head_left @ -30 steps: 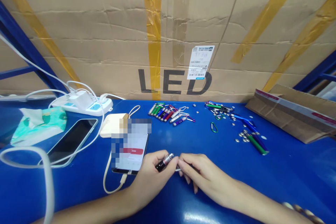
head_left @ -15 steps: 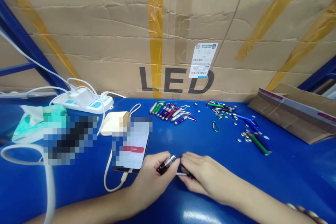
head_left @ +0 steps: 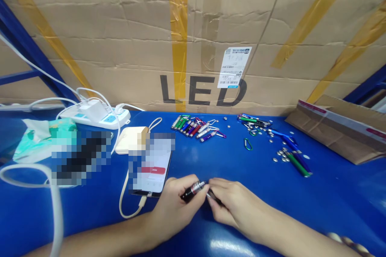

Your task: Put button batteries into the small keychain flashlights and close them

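Observation:
My left hand (head_left: 171, 204) is closed around a small black penlight (head_left: 190, 192), its silver end pointing up and to the right. Facing it, my right hand (head_left: 238, 202) pinches a small dark piece (head_left: 214, 197), mostly covered by the fingers, so its kind is unclear. The two sets of fingertips nearly meet at the penlight's silver end. Beyond the hands lies a row of small penlights (head_left: 193, 127) in green, blue, red, silver and purple, with carabiner clips attached. A loose green carabiner (head_left: 247, 144) rests to their right.
Button cells (head_left: 282, 153) and green and blue tubes (head_left: 298, 164) lie at the right, before an open cardboard box (head_left: 337, 132). Left of my hands are a cabled phone (head_left: 157, 168), a cream power bank (head_left: 128, 140), a power strip (head_left: 120, 119) and a tissue pack (head_left: 24, 148).
The dark piece in my right hand has tilted, and the thin silver part that stuck out towards my left hand no longer shows. The penlight has shifted slightly right.

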`<state>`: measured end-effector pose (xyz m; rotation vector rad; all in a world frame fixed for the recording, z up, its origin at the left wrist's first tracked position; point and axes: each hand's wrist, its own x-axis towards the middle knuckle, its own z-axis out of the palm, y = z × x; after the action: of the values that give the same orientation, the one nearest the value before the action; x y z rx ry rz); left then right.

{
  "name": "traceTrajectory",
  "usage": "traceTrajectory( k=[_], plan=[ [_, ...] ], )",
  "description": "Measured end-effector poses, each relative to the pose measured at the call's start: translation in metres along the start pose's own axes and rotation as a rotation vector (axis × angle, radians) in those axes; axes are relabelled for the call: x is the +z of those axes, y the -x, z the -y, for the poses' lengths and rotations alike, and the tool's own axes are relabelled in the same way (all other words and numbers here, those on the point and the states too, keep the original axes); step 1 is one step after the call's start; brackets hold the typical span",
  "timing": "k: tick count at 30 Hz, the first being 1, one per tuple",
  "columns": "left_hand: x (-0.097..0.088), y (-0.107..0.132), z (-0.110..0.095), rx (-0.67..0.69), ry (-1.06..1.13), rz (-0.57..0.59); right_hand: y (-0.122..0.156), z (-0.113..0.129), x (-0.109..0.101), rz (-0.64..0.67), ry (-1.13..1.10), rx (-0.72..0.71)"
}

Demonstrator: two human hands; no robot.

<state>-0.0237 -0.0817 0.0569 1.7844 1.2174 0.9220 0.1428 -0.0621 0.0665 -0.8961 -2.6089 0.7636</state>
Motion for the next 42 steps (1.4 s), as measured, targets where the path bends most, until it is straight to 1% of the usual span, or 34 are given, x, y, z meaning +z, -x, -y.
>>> traceTrajectory(
  k=[3,6,10,12,14,17,20,23,25,29,31,33,35,37,39,42],
  plan=[
    [0.0,0.002,0.0,0.018,-0.045,0.012,0.001,0.001,0.002,-0.015,-0.054,0.011],
    [-0.001,0.003,0.0,0.009,-0.05,0.027,0.001,-0.003,0.001,-0.085,-0.058,-0.04],
    [-0.001,0.003,-0.003,-0.071,-0.001,0.063,0.0,-0.01,-0.008,-0.287,-0.031,-0.081],
    [0.0,0.004,-0.005,-0.097,-0.055,0.085,0.0,-0.011,-0.012,-0.373,-0.031,-0.083],
    [0.002,0.006,-0.006,-0.065,-0.175,0.106,0.0,-0.008,-0.014,-0.411,-0.054,-0.096],
    [0.005,0.01,-0.004,0.082,-0.388,0.096,0.001,-0.003,-0.01,-0.421,-0.072,-0.117],
    [0.007,0.013,0.0,0.204,-0.537,0.066,0.0,-0.002,-0.005,-0.399,-0.013,-0.129],
    [0.007,0.014,0.003,0.262,-0.603,0.042,0.0,-0.005,-0.002,-0.324,0.051,-0.115],
    [0.006,0.013,0.003,0.225,-0.598,0.046,0.0,-0.007,-0.001,-0.272,0.063,-0.098],
    [0.004,0.012,-0.001,0.076,-0.554,0.086,0.0,-0.007,-0.006,-0.199,0.016,-0.032],
    [0.003,0.01,-0.002,0.032,-0.514,0.092,-0.001,-0.005,-0.013,-0.116,-0.053,0.027],
    [0.003,0.008,-0.003,0.001,-0.458,0.081,-0.001,-0.005,-0.021,0.0,-0.126,0.102],
    [0.003,0.006,-0.002,-0.013,-0.422,0.071,-0.001,-0.006,-0.029,0.072,-0.173,0.175],
    [0.004,0.004,-0.002,-0.028,-0.43,0.081,-0.001,-0.009,-0.033,0.061,-0.21,0.224],
    [0.006,0.002,-0.003,-0.045,-0.462,0.094,-0.001,-0.013,-0.034,0.01,-0.264,0.24],
    [0.008,0.002,-0.002,-0.067,-0.498,0.083,-0.002,-0.018,-0.029,-0.002,-0.266,0.187]
  ],
)
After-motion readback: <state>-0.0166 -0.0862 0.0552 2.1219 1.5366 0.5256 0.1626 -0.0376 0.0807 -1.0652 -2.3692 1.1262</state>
